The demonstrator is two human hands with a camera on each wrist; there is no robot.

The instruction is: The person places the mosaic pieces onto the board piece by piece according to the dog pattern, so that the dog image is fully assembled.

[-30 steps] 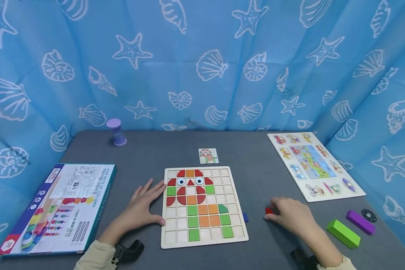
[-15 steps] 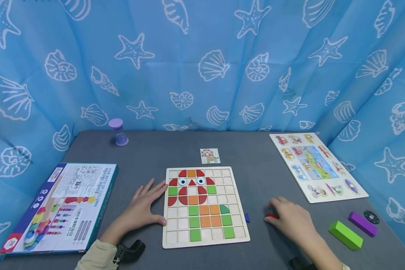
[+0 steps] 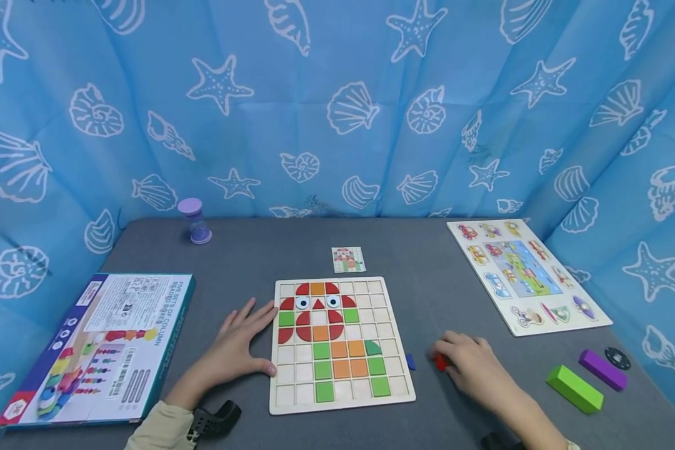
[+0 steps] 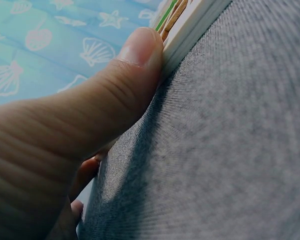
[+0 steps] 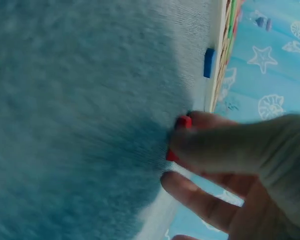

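A wooden grid board (image 3: 304,374) lies on the dark table, with red, orange and green flat pieces forming a figure with two eye pieces. My left hand (image 3: 230,347) rests along its left side, fingers spread, fingertips and thumb (image 4: 140,50) right at the edge. To the right of the board, my right hand (image 3: 472,365) pinches a small red piece (image 3: 441,361) between thumb and fingers, low over the table. In the right wrist view the thumb covers much of that red piece (image 5: 183,122). A small blue piece (image 3: 410,361) lies beside the board's right edge.
Behind the board is a small picture card (image 3: 348,259). At left lie a toy box (image 3: 129,306) and, farther back, a purple sand timer (image 3: 195,222). At right are a picture puzzle (image 3: 525,275), a green block (image 3: 575,389), a purple block (image 3: 603,370) and a black disc (image 3: 617,357).
My right hand has moved a little left toward the board, with the red piece in its fingers. My left hand and the pieces on the board have stayed put.
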